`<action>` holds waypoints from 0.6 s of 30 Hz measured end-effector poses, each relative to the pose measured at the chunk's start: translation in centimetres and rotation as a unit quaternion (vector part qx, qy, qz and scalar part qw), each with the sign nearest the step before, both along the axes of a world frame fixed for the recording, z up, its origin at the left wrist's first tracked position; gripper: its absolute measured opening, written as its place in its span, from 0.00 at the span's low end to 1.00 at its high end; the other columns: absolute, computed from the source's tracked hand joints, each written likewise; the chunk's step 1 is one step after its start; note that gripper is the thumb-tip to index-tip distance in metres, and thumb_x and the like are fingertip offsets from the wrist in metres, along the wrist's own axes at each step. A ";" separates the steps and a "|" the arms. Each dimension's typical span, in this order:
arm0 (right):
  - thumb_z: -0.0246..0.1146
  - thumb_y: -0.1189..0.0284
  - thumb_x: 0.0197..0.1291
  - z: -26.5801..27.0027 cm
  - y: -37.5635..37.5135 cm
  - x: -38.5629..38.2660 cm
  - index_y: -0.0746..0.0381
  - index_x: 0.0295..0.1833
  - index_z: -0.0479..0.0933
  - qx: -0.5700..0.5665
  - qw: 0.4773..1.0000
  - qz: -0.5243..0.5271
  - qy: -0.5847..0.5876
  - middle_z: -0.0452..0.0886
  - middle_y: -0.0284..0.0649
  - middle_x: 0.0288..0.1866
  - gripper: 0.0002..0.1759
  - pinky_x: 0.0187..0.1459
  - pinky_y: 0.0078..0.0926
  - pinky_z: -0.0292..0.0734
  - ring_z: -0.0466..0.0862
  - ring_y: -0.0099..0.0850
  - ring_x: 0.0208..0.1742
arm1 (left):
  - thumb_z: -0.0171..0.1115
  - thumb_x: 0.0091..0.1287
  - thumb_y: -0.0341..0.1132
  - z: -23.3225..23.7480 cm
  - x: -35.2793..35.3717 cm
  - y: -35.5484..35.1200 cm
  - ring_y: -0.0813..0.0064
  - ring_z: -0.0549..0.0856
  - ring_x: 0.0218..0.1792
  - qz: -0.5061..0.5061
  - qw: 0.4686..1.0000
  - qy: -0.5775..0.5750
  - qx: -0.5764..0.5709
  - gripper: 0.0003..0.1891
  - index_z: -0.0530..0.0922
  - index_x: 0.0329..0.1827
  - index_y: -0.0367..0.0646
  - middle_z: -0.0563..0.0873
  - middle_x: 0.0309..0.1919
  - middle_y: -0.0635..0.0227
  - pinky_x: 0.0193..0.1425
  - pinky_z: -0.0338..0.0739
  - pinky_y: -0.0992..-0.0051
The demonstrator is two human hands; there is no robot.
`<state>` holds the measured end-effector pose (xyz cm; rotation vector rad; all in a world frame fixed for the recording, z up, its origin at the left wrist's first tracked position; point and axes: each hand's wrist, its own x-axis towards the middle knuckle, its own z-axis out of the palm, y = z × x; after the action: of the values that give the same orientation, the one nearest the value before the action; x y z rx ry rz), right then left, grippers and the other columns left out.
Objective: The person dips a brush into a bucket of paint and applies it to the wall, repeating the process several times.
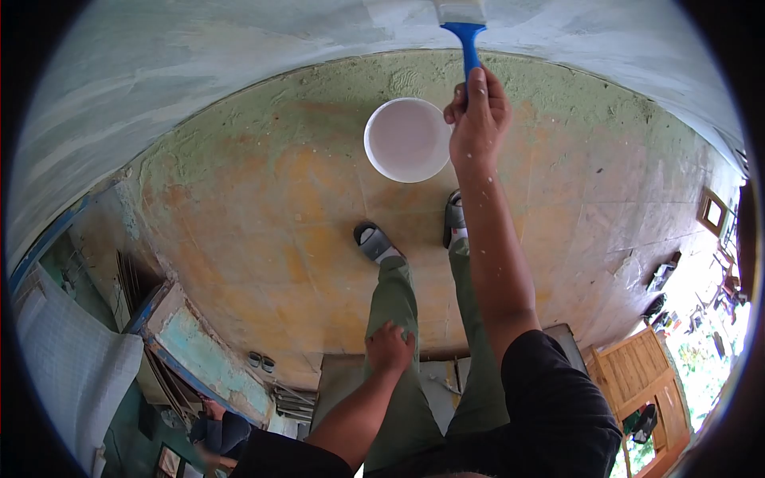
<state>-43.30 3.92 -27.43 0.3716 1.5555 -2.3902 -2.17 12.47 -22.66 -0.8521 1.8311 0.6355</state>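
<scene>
My right hand [480, 119] is wrapped around the blue handle of a wide paintbrush [470, 40]. The brush's pale bristles lie against the painted wall [263, 56] at the top of the view. Below and left of that hand, a round white bucket [408, 140] stands on the floor, holding a whitish liquid. Pale specks dot my right hand and forearm. My left hand [390, 347] rests on my green trouser leg near the knee, fingers lying over the cloth and holding nothing.
My feet in grey slippers [373, 241] are on the stained tile floor [287, 263], behind the bucket. Another pair of slippers [261, 362] lies near a low wall at left. A person [219, 434] is partly visible at lower left. A wooden door [637, 374] stands at right.
</scene>
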 end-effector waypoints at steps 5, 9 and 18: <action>0.57 0.65 0.74 1.4 0.5 1.4 0.65 0.57 0.74 0.028 0.997 -0.006 0.070 0.70 0.31 0.25 0.15 0.23 0.18 0.65 0.66 0.16 0.21 | 0.59 0.65 0.53 -0.1 0.1 0.1 0.62 0.75 0.66 -0.002 1.000 -0.011 0.006 0.22 0.84 0.52 0.47 0.78 0.65 0.59 0.68 0.66 0.58; 0.57 0.63 0.74 -0.7 -0.2 1.9 0.63 0.53 0.75 0.023 0.998 -0.019 0.049 0.68 0.30 0.23 0.14 0.21 0.18 0.64 0.65 0.16 0.21 | 0.59 0.65 0.53 -0.3 0.5 0.2 0.63 0.76 0.65 0.001 1.000 -0.003 -0.001 0.22 0.84 0.52 0.47 0.78 0.65 0.59 0.67 0.67 0.58; 0.61 0.60 0.70 -14.1 1.3 1.0 0.66 0.45 0.76 0.208 0.969 -0.018 -0.129 0.69 0.29 0.21 0.18 0.16 0.20 0.61 0.65 0.17 0.16 | 0.58 0.64 0.52 -0.3 0.7 0.2 0.62 0.78 0.61 -0.009 0.999 0.034 -0.016 0.20 0.84 0.49 0.48 0.80 0.61 0.63 0.63 0.69 0.55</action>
<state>-42.27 5.19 -41.50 0.7652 1.9234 -1.9270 -1.50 12.66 -22.96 -0.8423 1.9133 0.6323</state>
